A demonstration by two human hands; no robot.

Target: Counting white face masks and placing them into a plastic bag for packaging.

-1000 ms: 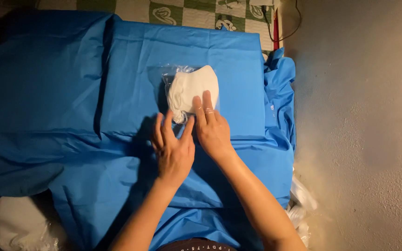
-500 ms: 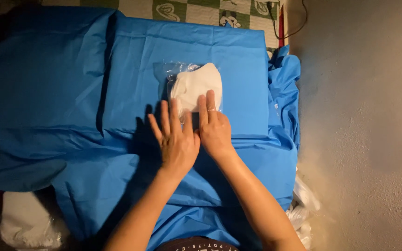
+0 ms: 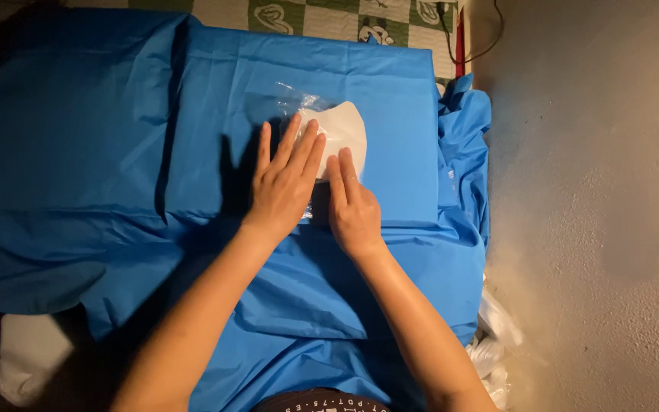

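A white folded item in a clear plastic bag point(image 3: 341, 130) lies on a folded blue cloth point(image 3: 390, 99). My left hand point(image 3: 287, 179) lies flat with its fingers spread, the fingertips resting on the near-left part of the bag. Beside it, my right hand point(image 3: 352, 206) is flat too, its fingers pressing on the bag's near edge. Neither hand grips anything.
More blue cloth point(image 3: 70, 152) spreads wide to the left and toward me. A green and white checked mat point(image 3: 322, 15) shows at the far edge. A bare grey floor point(image 3: 596, 191) runs along the right, with white bags point(image 3: 493, 336) at its edge. A white bundle point(image 3: 28, 355) sits lower left.
Both hands have slid forward onto the bag, the left hand moving furthest. The left fingers now cover the bag's near-left part.
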